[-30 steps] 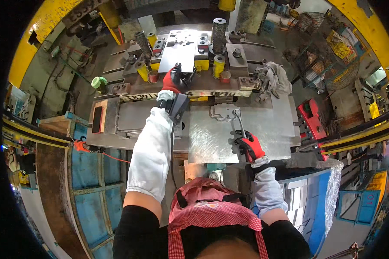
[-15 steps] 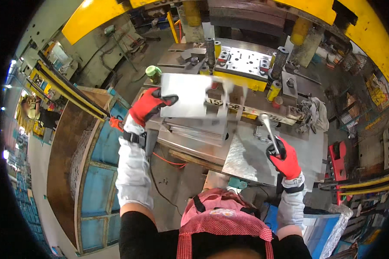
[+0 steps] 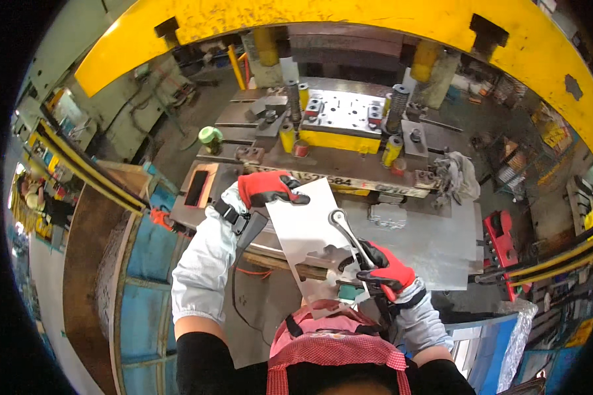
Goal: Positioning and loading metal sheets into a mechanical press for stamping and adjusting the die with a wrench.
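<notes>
My left hand, in a red and black glove, is closed on the far left corner of a thin metal sheet with irregular cut-outs in its nearer half. The sheet slants toward my apron, over the near table edge. My right hand, gloved alike, is wrapped round a shiny metal tool with a ring-shaped end, somewhat like a spanner. That tool lies over the sheet's right edge in the view. Whether its ring or my right fingers touch the sheet, I cannot tell.
Beyond the sheet stands a press die on a yellow base, with springs and yellow posts round it. A flat metal plate covers the right of the table. A grey rag, a green-lidded bottle and a blue bin are around.
The sheet has swung from over the table to a slant toward my apron, still in my left hand. My right hand has brought the tool leftward to it. The whole view has shifted.
</notes>
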The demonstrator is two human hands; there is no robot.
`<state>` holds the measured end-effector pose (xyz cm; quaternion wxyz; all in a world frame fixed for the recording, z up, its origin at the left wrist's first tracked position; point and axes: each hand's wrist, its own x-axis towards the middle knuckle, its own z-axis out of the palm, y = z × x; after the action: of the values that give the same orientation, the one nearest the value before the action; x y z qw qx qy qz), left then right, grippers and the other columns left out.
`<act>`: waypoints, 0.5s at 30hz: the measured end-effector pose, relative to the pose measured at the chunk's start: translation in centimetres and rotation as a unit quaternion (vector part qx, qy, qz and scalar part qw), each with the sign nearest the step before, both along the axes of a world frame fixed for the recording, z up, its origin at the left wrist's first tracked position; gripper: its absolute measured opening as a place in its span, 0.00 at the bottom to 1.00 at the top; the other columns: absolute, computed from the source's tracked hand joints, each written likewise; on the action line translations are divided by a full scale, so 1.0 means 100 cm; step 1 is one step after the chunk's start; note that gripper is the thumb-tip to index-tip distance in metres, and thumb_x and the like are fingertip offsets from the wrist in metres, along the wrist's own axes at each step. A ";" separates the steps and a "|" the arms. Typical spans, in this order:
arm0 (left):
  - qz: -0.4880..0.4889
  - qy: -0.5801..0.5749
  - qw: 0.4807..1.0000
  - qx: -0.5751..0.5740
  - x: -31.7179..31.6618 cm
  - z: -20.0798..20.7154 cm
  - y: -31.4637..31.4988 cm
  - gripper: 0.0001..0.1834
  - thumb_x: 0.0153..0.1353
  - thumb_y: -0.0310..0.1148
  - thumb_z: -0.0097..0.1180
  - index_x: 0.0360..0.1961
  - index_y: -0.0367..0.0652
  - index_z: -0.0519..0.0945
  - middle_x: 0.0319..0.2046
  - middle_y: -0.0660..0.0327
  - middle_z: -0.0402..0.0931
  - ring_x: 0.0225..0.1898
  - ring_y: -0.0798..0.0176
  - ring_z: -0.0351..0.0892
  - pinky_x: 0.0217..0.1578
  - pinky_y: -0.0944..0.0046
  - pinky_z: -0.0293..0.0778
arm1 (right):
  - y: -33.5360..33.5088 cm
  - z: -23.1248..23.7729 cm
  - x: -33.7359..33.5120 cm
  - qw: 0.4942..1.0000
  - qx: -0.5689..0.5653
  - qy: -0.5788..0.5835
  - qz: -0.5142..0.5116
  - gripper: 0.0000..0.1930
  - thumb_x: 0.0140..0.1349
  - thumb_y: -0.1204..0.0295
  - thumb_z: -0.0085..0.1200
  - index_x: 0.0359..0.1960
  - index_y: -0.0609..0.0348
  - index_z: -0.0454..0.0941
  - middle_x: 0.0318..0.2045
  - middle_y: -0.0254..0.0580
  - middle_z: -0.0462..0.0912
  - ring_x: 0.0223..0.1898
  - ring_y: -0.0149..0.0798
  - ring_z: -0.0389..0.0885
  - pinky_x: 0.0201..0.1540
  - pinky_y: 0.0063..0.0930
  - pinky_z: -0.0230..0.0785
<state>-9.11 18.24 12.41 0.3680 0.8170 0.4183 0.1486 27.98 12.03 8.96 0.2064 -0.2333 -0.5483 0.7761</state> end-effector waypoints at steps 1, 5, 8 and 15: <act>-0.024 0.008 0.999 0.021 0.007 0.008 0.001 0.18 0.56 0.36 0.53 0.42 0.31 0.75 0.43 0.54 0.75 0.43 0.62 0.73 0.46 0.63 0.66 | -0.001 -0.001 -0.001 1.000 -0.009 0.023 -0.009 0.36 0.46 0.78 0.57 0.60 0.61 0.57 0.47 0.38 0.73 0.42 0.26 0.69 0.46 0.20 0.61; 0.100 -0.491 0.805 -0.318 0.010 -0.014 0.012 0.28 0.63 0.46 0.41 0.57 0.36 0.63 0.48 0.49 0.71 0.49 0.57 0.72 0.50 0.61 0.68 | 0.017 0.005 0.000 0.992 -0.024 -0.013 -0.124 0.33 0.48 0.77 0.54 0.59 0.62 0.58 0.38 0.39 0.77 0.34 0.24 0.73 0.37 0.15 0.65; 0.136 -0.614 0.714 -0.307 0.030 -0.049 -0.003 0.40 0.59 0.62 0.34 0.59 0.39 0.60 0.50 0.55 0.70 0.48 0.58 0.73 0.47 0.57 0.71 | 0.058 0.008 -0.018 0.972 -0.043 0.078 -0.219 0.28 0.53 0.76 0.53 0.57 0.60 0.61 0.35 0.33 0.76 0.30 0.22 0.73 0.28 0.13 0.64; 0.084 -0.750 0.541 -0.371 0.107 -0.112 0.018 0.29 0.65 0.50 0.32 0.57 0.40 0.61 0.50 0.47 0.69 0.51 0.46 0.69 0.53 0.50 0.66 | 0.182 0.000 -0.070 0.971 -0.025 0.052 -0.231 0.08 0.55 0.67 0.55 0.33 0.55 0.72 0.18 0.23 0.67 0.16 0.22 0.65 0.19 0.17 0.58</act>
<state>1.59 20.05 1.19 0.8034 0.1591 0.0744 0.5689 21.00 30.25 8.98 0.4024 -0.3176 -0.4487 0.7320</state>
